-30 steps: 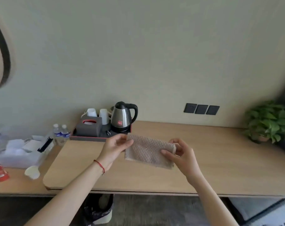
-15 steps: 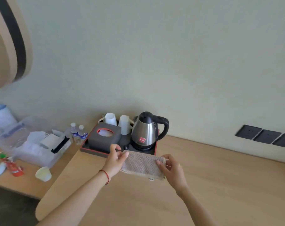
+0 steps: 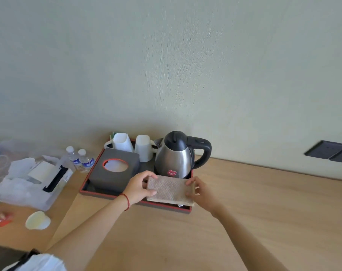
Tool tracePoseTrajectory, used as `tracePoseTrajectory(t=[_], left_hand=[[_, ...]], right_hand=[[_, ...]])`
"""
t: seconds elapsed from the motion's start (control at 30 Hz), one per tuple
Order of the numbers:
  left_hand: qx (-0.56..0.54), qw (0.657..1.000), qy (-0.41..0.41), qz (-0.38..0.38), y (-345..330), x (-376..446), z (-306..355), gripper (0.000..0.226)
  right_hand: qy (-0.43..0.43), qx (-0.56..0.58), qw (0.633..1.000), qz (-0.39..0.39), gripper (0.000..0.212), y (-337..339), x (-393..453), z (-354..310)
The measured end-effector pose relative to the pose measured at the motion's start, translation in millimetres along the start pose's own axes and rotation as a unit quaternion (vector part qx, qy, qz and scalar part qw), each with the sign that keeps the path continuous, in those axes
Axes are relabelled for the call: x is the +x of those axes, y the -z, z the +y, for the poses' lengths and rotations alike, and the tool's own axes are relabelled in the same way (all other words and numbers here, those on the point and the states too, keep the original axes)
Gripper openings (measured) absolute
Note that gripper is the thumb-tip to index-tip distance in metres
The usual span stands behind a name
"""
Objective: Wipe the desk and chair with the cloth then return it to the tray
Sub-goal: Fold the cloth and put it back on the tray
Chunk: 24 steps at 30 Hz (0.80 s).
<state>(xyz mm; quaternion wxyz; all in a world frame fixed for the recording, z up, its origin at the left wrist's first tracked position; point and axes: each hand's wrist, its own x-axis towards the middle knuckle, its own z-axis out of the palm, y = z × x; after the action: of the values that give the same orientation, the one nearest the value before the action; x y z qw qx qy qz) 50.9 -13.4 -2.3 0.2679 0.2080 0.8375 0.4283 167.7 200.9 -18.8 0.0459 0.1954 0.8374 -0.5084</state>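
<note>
Both hands, the left hand (image 3: 138, 187) and right hand (image 3: 202, 190), grip the folded cloth (image 3: 169, 189) over the tray (image 3: 84, 189), so only releasing it seems left.

Steel kettle (image 3: 175, 157), two white cups (image 3: 134, 145), grey tissue box (image 3: 114, 170), water bottles (image 3: 80, 159)

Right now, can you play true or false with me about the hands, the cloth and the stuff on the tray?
1. Both hands hold the cloth. True: left hand, right hand.
2. The kettle stands on the tray. True.
3. The two white cups are right way up. False: they are upside down.
4. The water bottles are on the tray. False: they stand on the desk beside it.
</note>
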Motion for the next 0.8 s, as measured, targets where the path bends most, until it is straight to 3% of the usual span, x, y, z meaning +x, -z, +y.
tracePoseTrajectory(t=[0.13, 0.57, 0.8], left_hand=[[0.109, 0.994, -0.008, 0.015, -17, 22, -11, 0.033], [0.297, 0.952, -0.019, -0.068, -25, 43, -34, 0.04], [0.395, 0.918, -0.027, 0.007, -32, 41, -27, 0.038]], right_hand=[[-0.021, -0.135, 0.991, 0.006, 0.027, -15, 22, 14], [-0.011, -0.271, 0.962, 0.045, 0.03, -43, 29, 29], [0.063, -0.4, 0.912, 0.069, 0.036, -40, 23, 27]])
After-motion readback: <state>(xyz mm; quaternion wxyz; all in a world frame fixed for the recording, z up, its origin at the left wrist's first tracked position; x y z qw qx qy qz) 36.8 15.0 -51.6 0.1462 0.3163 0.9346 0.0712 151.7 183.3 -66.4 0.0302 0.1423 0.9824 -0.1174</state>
